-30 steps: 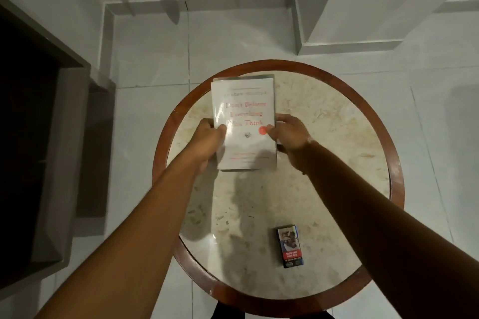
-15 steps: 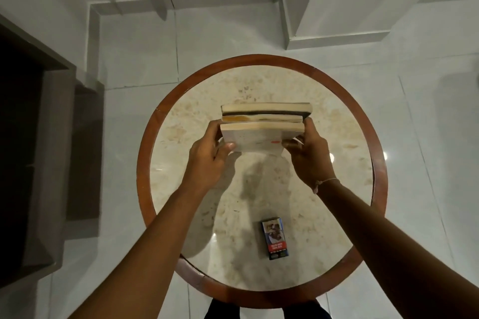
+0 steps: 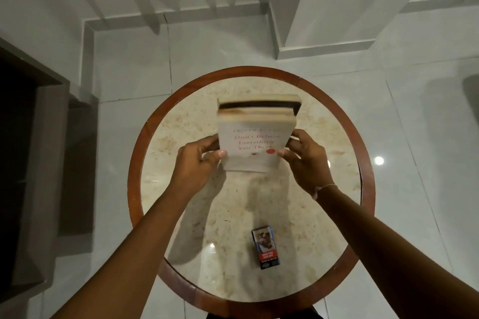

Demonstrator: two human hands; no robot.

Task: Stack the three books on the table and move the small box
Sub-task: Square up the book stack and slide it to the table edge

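A stack of three books (image 3: 255,134) is held above the middle of the round table (image 3: 285,215), tilted so the white top cover with red lettering faces me and the page edges show above it. My left hand (image 3: 199,163) grips the stack's left edge. On the right edge, my right hand (image 3: 303,160) pinches the stack with fingers and thumb. The small box (image 3: 265,247), blue and red with a picture on top, lies flat on the table near its front edge, well below both hands.
The table has a beige marble top and a brown wooden rim (image 3: 134,163). White floor tiles surround it. A dark cabinet (image 3: 33,163) stands at the left, and white walls with a corner post (image 3: 298,21) run behind the table.
The stack lay flat on the table a second ago. Both hands lifted it and stood it on edge, and now it tilts back so its cover shows again.
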